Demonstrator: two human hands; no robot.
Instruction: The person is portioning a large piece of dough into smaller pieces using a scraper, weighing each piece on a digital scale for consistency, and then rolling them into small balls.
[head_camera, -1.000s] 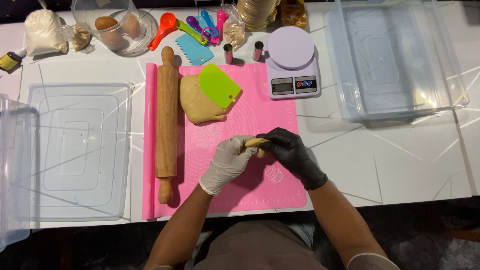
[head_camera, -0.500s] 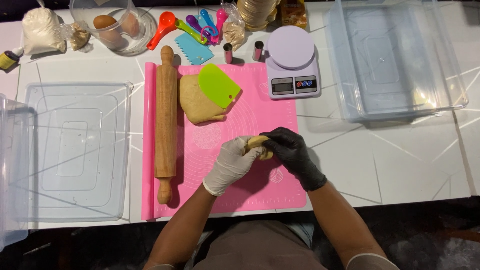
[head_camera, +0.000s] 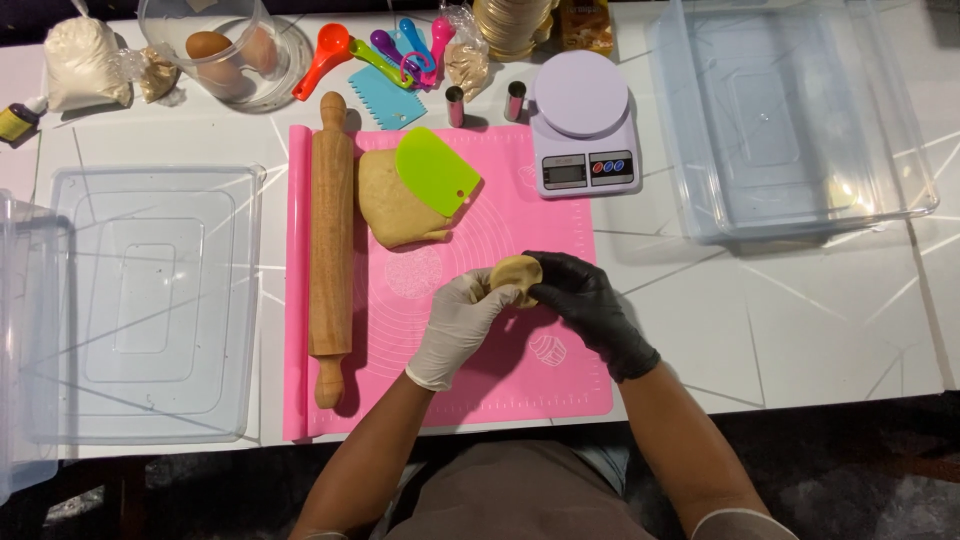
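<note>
My left hand (head_camera: 458, 325), in a white glove, and my right hand (head_camera: 585, 300), in a black glove, hold a small tan piece of dough (head_camera: 514, 275) between them above the pink silicone mat (head_camera: 520, 385). Both sets of fingers curl around the piece. A larger lump of dough (head_camera: 392, 212) lies farther back on the mat, with a green plastic scraper (head_camera: 436, 170) resting on it. A wooden rolling pin (head_camera: 331, 240) lies lengthwise along the mat's left edge.
A clear plastic lid (head_camera: 150, 300) lies at the left and a clear tub (head_camera: 790, 110) at the back right. A lilac kitchen scale (head_camera: 584, 135) stands behind the mat. At the back are a bowl with eggs (head_camera: 215, 50), coloured measuring spoons (head_camera: 390, 45), a blue scraper (head_camera: 385, 100) and a flour bag (head_camera: 85, 65).
Both hands have turned the small dough piece slightly between the fingers and stayed in the same place over the mat. Nothing else has moved.
</note>
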